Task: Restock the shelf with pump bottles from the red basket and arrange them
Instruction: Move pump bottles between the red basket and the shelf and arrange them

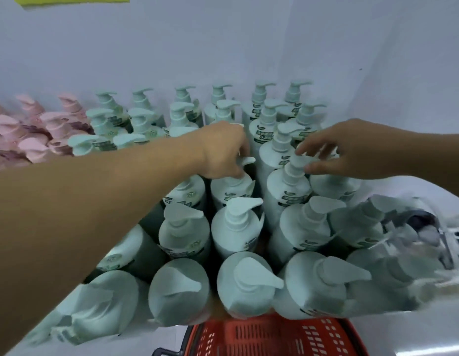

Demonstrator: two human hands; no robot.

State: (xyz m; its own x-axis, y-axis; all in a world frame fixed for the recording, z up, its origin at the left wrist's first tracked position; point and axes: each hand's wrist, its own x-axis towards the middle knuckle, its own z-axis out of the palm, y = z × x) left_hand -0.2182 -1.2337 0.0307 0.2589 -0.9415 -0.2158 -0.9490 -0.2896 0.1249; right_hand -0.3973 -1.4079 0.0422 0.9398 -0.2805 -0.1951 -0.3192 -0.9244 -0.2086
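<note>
Several pale green pump bottles stand in rows on the white shelf (429,191). My left hand (224,150) reaches in from the left and grips the pump head of one green bottle (231,188) in the middle rows. My right hand (336,150) comes from the right with its fingers apart, fingertips touching the pump head of another green bottle (290,188) beside it. The red basket (269,335) sits below the shelf's front edge at the bottom of the view; its inside is hidden.
Pink pump bottles (30,134) fill the shelf's left end. A white back wall (223,47) rises behind the rows. At the right, crumpled clear plastic wrap (423,227) lies by the front bottles. A yellow-green tag (74,0) hangs at top left.
</note>
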